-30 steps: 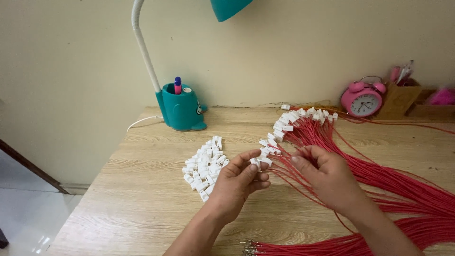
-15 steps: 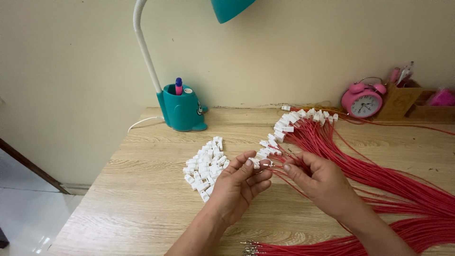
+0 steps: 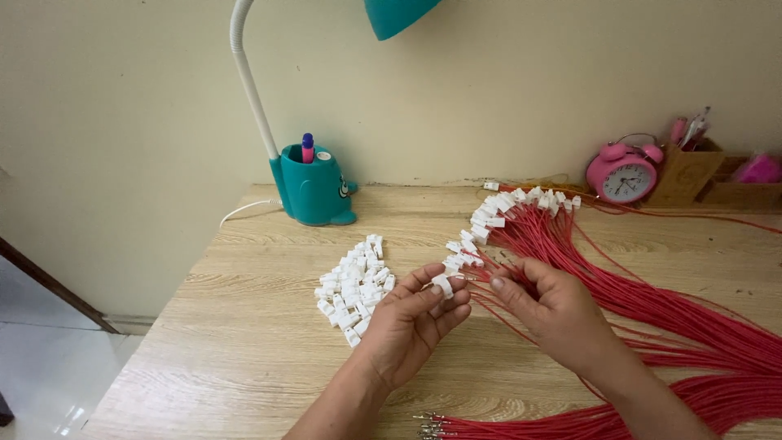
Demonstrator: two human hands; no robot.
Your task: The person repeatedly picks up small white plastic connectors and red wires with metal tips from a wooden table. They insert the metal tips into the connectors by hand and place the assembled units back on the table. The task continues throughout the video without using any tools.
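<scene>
While the left hand (image 3: 411, 322) pinches a white plug (image 3: 442, 284) and the right hand (image 3: 554, 314) grips a red wire (image 3: 489, 281), alignment should be square before pushing.

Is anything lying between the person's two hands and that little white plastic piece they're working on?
Nothing visible does. The left hand already pinches the small white plastic connector at its fingertips, and the right hand holds a thin red wire right beside it, with no other object between them.
</scene>
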